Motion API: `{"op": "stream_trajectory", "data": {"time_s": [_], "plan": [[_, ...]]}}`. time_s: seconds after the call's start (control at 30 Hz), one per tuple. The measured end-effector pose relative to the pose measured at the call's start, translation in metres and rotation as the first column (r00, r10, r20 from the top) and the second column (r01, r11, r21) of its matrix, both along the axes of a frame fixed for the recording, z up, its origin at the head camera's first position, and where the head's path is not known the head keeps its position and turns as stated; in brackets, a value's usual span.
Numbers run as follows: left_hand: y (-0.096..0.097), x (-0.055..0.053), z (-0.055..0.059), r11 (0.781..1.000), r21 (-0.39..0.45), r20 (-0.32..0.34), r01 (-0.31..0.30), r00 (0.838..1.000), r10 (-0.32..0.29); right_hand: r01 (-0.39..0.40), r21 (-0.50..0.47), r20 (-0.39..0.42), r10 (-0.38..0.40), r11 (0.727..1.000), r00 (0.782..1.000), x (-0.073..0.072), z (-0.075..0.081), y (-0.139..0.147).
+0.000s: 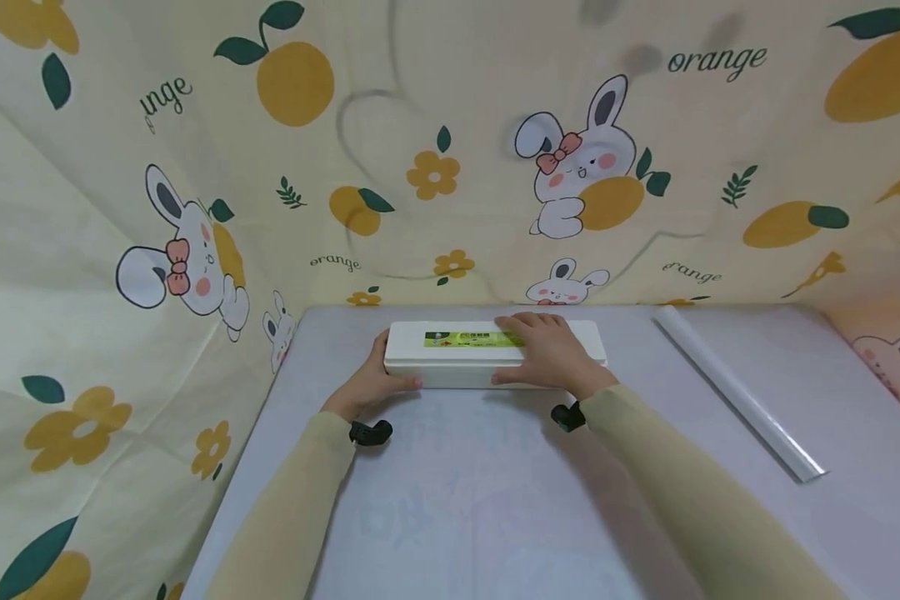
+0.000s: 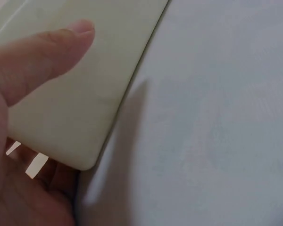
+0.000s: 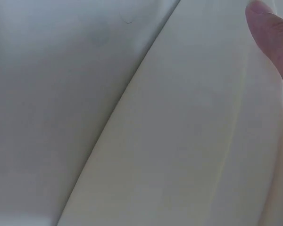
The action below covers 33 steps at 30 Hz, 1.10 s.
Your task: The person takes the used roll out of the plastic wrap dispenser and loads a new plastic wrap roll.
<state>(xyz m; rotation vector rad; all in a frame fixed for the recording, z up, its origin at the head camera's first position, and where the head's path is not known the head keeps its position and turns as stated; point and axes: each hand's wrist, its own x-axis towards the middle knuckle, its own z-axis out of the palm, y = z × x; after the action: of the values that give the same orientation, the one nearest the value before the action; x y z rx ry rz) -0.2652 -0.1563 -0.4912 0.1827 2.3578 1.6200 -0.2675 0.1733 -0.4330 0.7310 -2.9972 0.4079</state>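
Observation:
A long white lidded box (image 1: 450, 375) lies lengthwise near the back of the table, a green and yellow label (image 1: 457, 339) on its lid. My left hand (image 1: 367, 385) grips its left end, thumb along the front wall and fingers round the end. Over the lid's right half, my right hand (image 1: 551, 354) holds the box with its fingers on top and thumb on the front wall, covering part of the label. In the left wrist view, the left thumb (image 2: 61, 49) rests on the box's wall. The right thumb (image 3: 271, 35) shows against the box in the right wrist view.
A long, shiny, whitish roll (image 1: 742, 396) lies slantwise on the right side of the table (image 1: 450, 500). Printed cloth (image 1: 435, 100) with rabbits and oranges hangs behind and at both sides. Each wrist wears a small black camera (image 1: 371, 432).

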Motion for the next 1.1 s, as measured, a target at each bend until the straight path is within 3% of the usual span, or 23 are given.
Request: {"op": "stream_trajectory", "data": {"time_s": [0.27, 0.8, 1.1], "plan": [[-0.002, -0.004, -0.007, 0.996, 0.084, -0.004, 0.008, 1.0, -0.008, -0.009, 0.05, -0.023, 0.01, 0.999, 1.0, -0.004, -0.005, -0.006], [-0.003, -0.007, -0.017, 0.999, 0.051, -0.01, 0.003, 1.0, -0.002, -0.016, 0.072, -0.044, 0.019, 0.997, 0.999, -0.001, -0.005, -0.007], [-0.002, -0.005, -0.015, 0.997, 0.077, -0.015, 0.003, 1.0, -0.002, -0.026, 0.059, -0.042, 0.028, 0.998, 0.999, -0.002, -0.006, -0.007]]}}
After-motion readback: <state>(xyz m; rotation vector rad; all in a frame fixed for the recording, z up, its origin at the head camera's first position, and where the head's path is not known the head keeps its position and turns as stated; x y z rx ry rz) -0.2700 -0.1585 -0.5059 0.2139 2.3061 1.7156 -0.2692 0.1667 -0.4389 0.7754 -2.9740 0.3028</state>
